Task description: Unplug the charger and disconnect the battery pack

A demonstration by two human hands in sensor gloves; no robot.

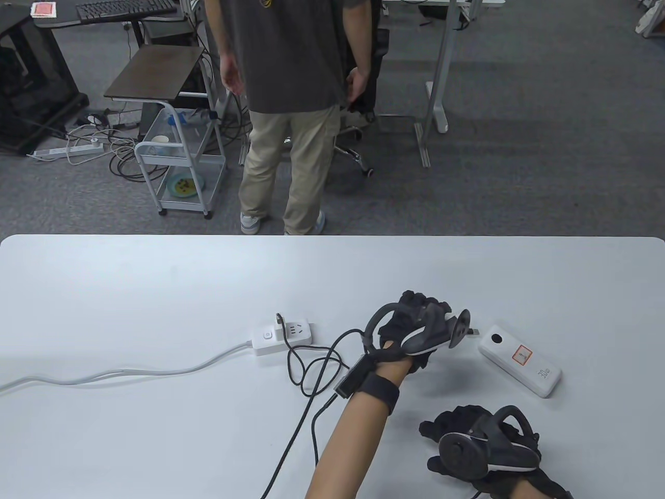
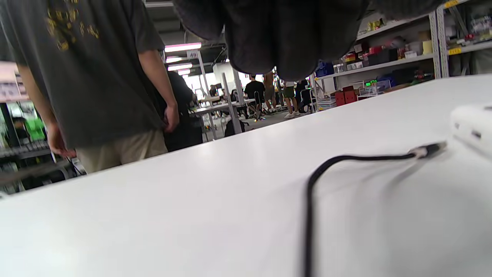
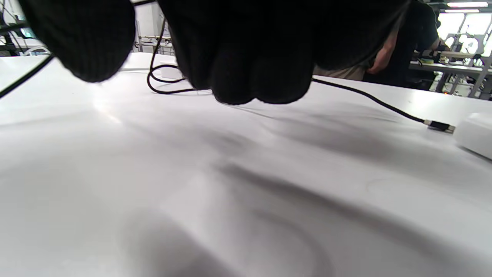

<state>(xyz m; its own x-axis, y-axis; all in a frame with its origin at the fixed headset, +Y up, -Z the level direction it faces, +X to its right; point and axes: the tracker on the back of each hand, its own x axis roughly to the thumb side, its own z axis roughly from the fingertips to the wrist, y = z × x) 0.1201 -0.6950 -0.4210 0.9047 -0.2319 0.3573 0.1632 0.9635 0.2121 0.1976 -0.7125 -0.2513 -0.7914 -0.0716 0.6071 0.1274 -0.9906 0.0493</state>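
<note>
A white power strip (image 1: 283, 338) lies mid-table with a small black charger (image 1: 280, 321) plugged into it. Its black cable (image 1: 311, 369) loops and runs under my left hand (image 1: 415, 314). The cable's connector (image 1: 471, 331) lies free on the table, a short gap from the white battery pack (image 1: 519, 359). The left wrist view shows the connector (image 2: 426, 150) apart from the pack (image 2: 472, 125), with my curled fingers (image 2: 276, 42) above and nothing in them. My right hand (image 1: 452, 434) rests empty on the table near the front edge.
The strip's white lead (image 1: 104, 375) runs off the table's left edge. A person (image 1: 291, 104) stands just beyond the table's far edge. The right wrist view shows the cable (image 3: 369, 98) ending in the connector beside the pack (image 3: 474, 134).
</note>
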